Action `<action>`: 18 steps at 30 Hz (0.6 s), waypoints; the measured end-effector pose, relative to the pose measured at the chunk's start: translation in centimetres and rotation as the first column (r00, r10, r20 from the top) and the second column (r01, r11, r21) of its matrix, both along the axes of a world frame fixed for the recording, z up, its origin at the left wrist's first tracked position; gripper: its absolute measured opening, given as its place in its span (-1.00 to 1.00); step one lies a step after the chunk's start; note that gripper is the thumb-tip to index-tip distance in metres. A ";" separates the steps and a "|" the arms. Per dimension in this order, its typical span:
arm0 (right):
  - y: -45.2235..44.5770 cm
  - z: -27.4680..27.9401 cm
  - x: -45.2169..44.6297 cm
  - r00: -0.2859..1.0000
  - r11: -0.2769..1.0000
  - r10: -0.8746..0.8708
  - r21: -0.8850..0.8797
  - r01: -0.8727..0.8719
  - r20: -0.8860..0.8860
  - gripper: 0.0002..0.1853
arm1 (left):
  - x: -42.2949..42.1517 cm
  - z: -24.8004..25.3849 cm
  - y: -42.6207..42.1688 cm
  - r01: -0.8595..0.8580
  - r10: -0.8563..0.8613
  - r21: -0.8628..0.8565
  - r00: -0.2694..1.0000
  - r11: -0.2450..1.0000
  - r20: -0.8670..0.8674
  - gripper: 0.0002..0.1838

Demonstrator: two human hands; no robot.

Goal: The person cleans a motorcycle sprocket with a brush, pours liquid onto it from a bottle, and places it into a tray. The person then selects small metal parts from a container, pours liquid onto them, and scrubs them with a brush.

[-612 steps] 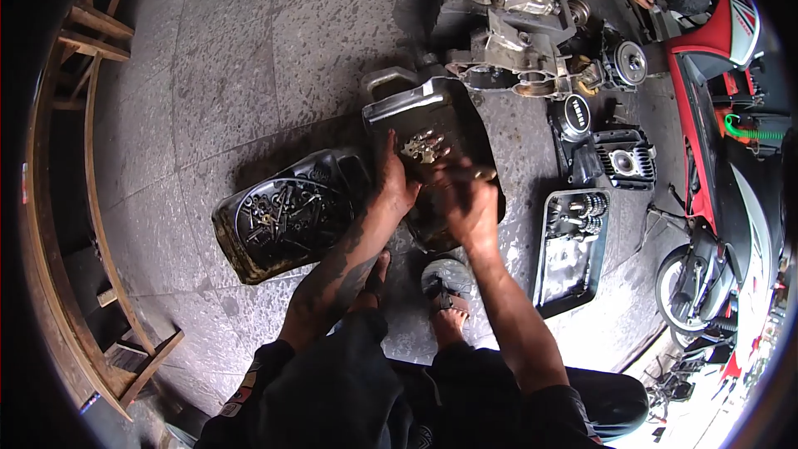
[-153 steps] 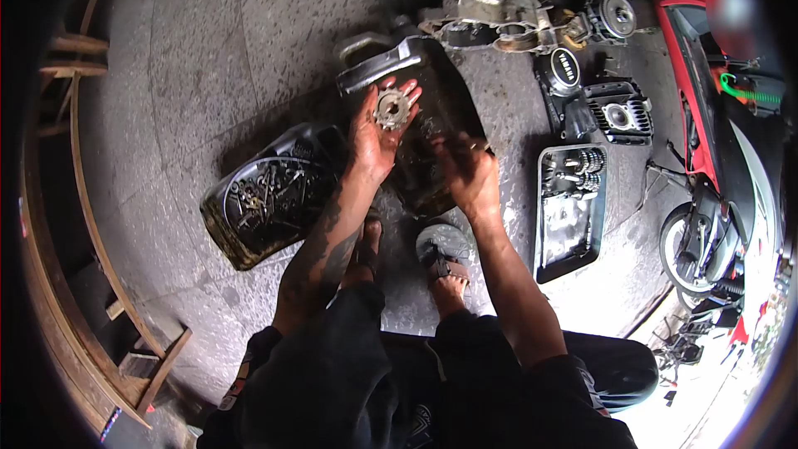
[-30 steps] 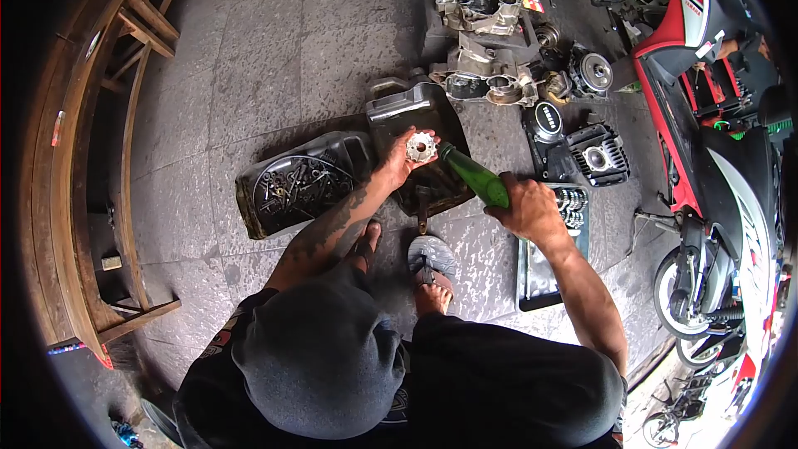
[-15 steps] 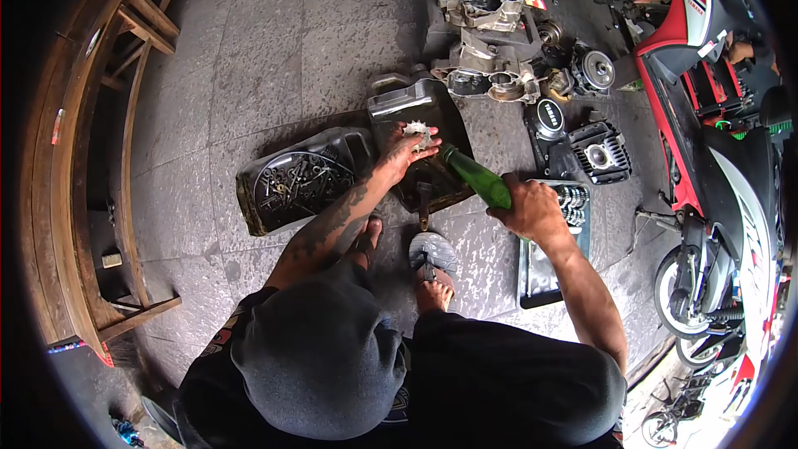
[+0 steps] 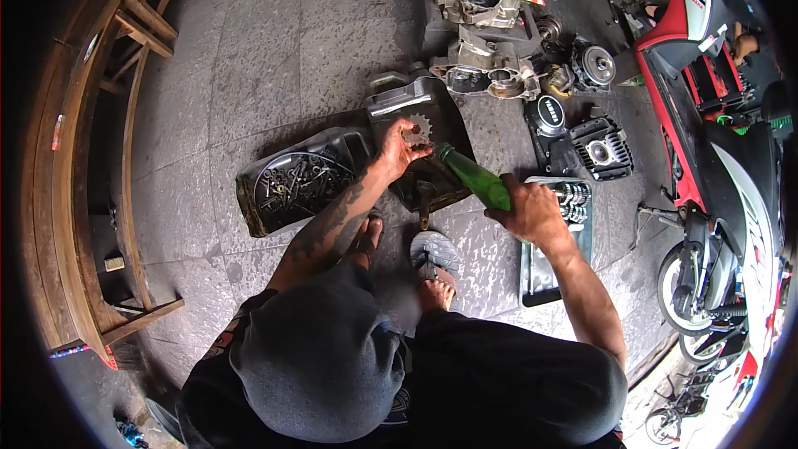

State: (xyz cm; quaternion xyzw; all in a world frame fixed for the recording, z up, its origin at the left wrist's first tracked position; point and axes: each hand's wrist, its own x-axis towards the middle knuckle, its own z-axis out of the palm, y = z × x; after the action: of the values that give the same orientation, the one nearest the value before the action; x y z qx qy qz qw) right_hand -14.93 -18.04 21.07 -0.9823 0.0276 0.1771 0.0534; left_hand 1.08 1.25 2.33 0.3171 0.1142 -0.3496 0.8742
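The left hand (image 5: 401, 152) has its fingers curled around a pale, round, toothed metal gear (image 5: 421, 128), which sits at its one o'clock, above an open black plastic container (image 5: 402, 98). The right hand (image 5: 533, 209) grips a green glass bottle (image 5: 478, 179) by its base; the bottle tilts toward ten o'clock, its mouth just beside the left fingertips. A brown-handled tool (image 5: 425, 211) lies at the container's six o'clock edge. Near nine o'clock is a second cut-open black plastic container (image 5: 349, 150) of small metal parts (image 5: 297, 186); at four o'clock, a grey rectangular tray (image 5: 542, 276).
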 end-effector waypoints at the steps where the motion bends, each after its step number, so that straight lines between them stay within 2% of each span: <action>1: 0.1 0.1 -0.1 1.000 1.000 0.001 0.000 -0.001 -0.002 -0.44 | -0.1 0.6 -0.4 -0.011 0.016 0.138 0.999 0.990 -0.032 -0.59; 2: 0.3 0.2 -0.1 1.000 1.000 0.007 0.017 -0.007 -0.001 -0.45 | -0.2 1.2 -0.5 -0.012 0.017 0.139 0.999 0.990 -0.034 -0.59; 4: 0.5 0.1 -0.2 1.000 0.999 0.012 0.035 -0.012 0.002 -0.45 | -0.1 1.3 -0.7 -0.006 0.024 0.270 0.998 0.963 -0.065 -0.62; 5: 0.5 0.0 -0.3 1.000 0.999 0.021 0.042 -0.022 0.011 -0.46 | 0.1 0.4 -0.5 0.034 -0.027 0.196 0.999 0.980 -0.038 -0.64; 6: 0.6 -0.1 -0.2 0.999 0.998 0.030 0.049 -0.030 0.020 -0.46 | 0.2 0.1 -0.1 0.034 -0.027 0.195 0.999 0.980 -0.038 -0.64; 8: 0.9 0.4 -0.2 0.999 0.998 0.029 0.057 -0.030 0.033 -0.46 | 0.2 -0.6 0.5 0.122 -0.127 -0.102 0.991 0.987 -0.040 -0.63; 11: 1.0 0.6 -0.1 0.999 0.997 0.020 0.073 -0.023 0.034 -0.46 | -0.3 1.6 0.5 0.083 -0.093 -0.146 0.994 0.986 -0.061 -0.58; 12: 1.0 0.6 0.0 1.000 0.997 0.013 0.081 -0.015 0.023 -0.46 | -0.2 1.1 0.4 0.083 -0.093 -0.146 0.994 0.986 -0.062 -0.58; 14: 0.9 0.4 -0.1 1.000 0.997 0.022 0.071 -0.023 0.022 -0.45 | 0.3 -0.6 0.2 0.113 -0.124 -0.264 0.992 0.958 -0.025 -0.40; 18: 1.0 0.2 -0.3 1.000 0.998 0.021 0.066 -0.022 0.007 -0.47 | 0.2 -1.1 0.0 0.179 -0.169 -0.388 0.984 0.904 0.060 -0.28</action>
State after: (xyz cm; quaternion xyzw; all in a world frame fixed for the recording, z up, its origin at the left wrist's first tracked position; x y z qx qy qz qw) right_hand -15.22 -17.04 21.31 -0.9808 0.0110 0.1756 0.0843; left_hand 1.29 1.24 1.26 0.1489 0.0023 -0.4380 0.8866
